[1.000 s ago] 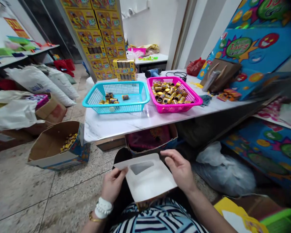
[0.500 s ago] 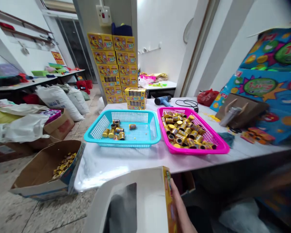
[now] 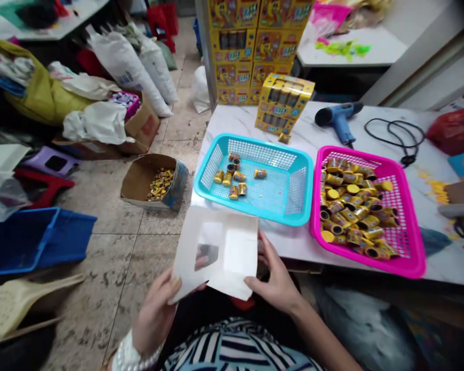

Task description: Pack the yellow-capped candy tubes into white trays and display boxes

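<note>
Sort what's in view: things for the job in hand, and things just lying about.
Likely part of the job:
open carton, held by the left hand and right hand
small yellow cylinders
turquoise basket
pink basket

Probably just lying about:
blue crate
pale perforated ladle
red bag
white sacks

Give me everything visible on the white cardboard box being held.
The white, thin-cardboard box is open toward the camera and tilted, plain inner faces showing. Its left panel has a see-through window. The left grip holds its lower left edge, the right grip its right side. It is nearer the person than the light-blue plastic basket.
</note>
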